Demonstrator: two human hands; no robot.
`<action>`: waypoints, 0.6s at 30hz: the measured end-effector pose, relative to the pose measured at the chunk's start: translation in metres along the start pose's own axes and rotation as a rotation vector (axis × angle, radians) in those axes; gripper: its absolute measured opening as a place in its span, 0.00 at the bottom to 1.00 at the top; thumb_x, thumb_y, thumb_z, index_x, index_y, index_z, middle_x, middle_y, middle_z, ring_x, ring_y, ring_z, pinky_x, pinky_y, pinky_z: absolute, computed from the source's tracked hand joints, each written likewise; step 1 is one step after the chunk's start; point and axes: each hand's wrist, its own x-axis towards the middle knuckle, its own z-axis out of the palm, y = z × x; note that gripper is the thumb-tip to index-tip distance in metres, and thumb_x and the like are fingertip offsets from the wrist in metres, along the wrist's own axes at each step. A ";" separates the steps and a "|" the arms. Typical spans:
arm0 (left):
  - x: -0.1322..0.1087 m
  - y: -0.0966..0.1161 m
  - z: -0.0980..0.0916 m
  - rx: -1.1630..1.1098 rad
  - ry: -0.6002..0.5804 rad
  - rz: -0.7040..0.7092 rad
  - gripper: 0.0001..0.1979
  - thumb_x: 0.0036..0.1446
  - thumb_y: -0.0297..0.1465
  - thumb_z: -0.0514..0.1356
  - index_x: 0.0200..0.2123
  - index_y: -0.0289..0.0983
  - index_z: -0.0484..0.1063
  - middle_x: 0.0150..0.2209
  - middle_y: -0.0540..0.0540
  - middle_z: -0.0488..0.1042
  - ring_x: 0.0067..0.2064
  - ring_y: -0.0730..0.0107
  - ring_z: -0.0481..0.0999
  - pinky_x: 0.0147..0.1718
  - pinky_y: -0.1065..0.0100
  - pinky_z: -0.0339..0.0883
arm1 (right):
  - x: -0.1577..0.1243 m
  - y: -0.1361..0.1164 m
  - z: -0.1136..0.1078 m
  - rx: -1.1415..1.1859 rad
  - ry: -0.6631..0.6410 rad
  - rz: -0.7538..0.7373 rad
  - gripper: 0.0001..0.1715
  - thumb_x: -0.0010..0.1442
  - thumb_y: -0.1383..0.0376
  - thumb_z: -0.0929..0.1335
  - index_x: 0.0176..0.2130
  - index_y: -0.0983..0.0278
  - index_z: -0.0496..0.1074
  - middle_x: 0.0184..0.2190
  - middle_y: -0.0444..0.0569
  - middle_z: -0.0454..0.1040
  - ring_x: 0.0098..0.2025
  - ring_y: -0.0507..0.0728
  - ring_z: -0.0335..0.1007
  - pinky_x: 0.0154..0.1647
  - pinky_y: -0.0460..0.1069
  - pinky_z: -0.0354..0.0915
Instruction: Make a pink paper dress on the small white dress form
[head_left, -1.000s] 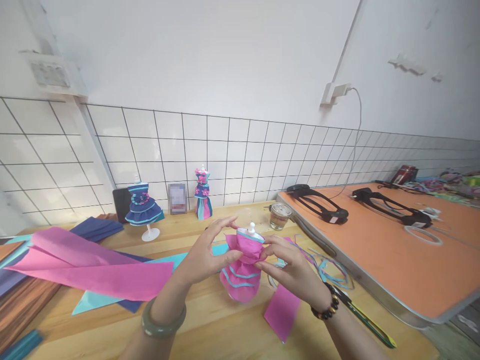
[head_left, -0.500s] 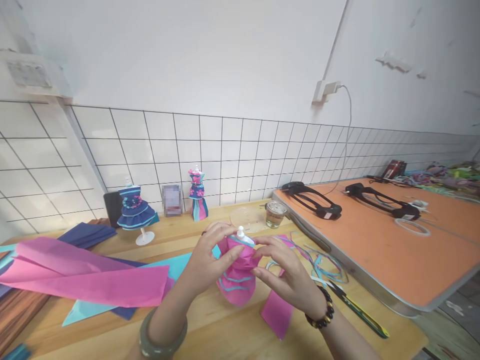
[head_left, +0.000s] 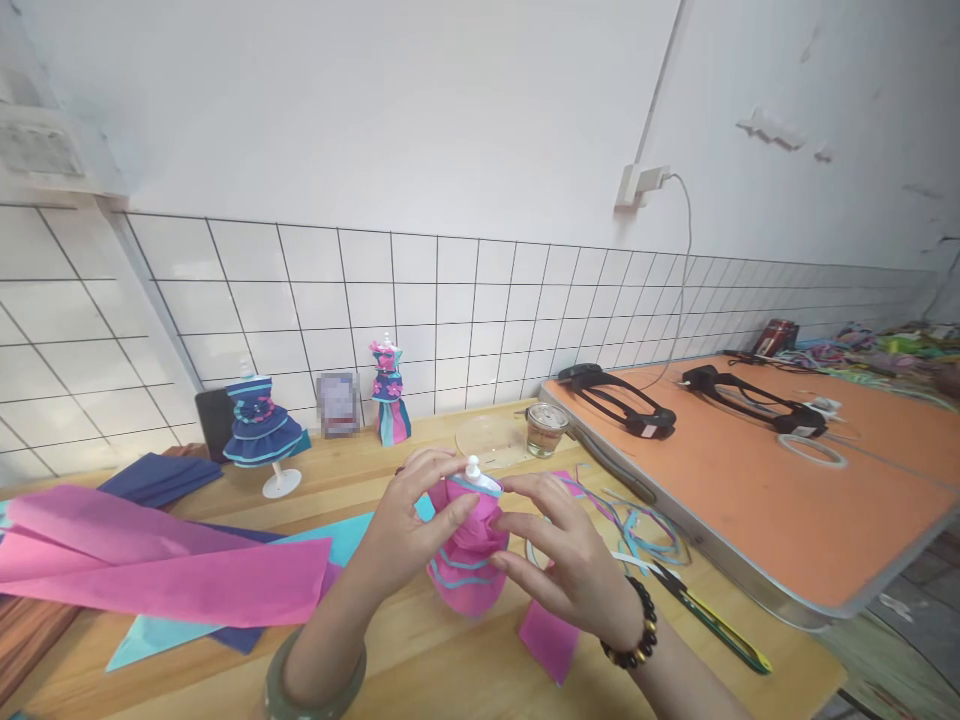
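Observation:
A small white dress form wearing a pink tiered dress (head_left: 471,565) with light blue trim stands upright on the wooden table. My left hand (head_left: 411,515) grips its upper left side, thumb across the front of the bodice. On the other side, my right hand (head_left: 570,550) has its fingers apart, their tips at the gathered pink fabric. The form's white neck knob (head_left: 472,468) shows between my hands. A pink piece (head_left: 550,640) lies under my right hand.
Pink sheets (head_left: 187,580), light blue and navy ones spread at left. Behind stand a navy dress form (head_left: 262,425) and a multicoloured one (head_left: 390,395). A lidded cup (head_left: 546,430), thin strips (head_left: 649,535) and a yellow-green cutter (head_left: 720,625) sit right, beside an orange board (head_left: 750,510) holding black headsets (head_left: 622,405).
The fingers of my right hand have spread a little and eased off the dress fabric. My left hand keeps its hold. The whole view has shifted slightly.

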 end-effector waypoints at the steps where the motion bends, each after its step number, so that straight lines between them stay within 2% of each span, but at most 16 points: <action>1: 0.000 0.000 0.000 -0.001 0.000 0.000 0.11 0.57 0.33 0.58 0.45 0.43 0.70 0.46 0.45 0.72 0.53 0.65 0.67 0.52 0.60 0.61 | 0.000 -0.001 0.000 0.003 0.002 0.004 0.08 0.60 0.62 0.66 0.40 0.63 0.71 0.47 0.57 0.67 0.47 0.61 0.65 0.44 0.57 0.65; 11: 0.001 0.000 0.000 -0.020 -0.025 -0.046 0.13 0.57 0.36 0.58 0.46 0.43 0.70 0.47 0.45 0.73 0.52 0.64 0.68 0.53 0.59 0.62 | 0.000 0.002 -0.004 0.006 -0.088 0.060 0.11 0.58 0.59 0.69 0.40 0.62 0.71 0.49 0.57 0.66 0.51 0.62 0.64 0.47 0.56 0.66; 18: -0.001 0.004 -0.003 -0.118 -0.046 -0.217 0.25 0.55 0.39 0.60 0.56 0.48 0.63 0.57 0.46 0.67 0.59 0.59 0.64 0.56 0.56 0.59 | 0.002 0.007 -0.008 0.118 -0.148 0.120 0.04 0.60 0.65 0.67 0.37 0.60 0.71 0.48 0.54 0.67 0.52 0.59 0.65 0.48 0.56 0.66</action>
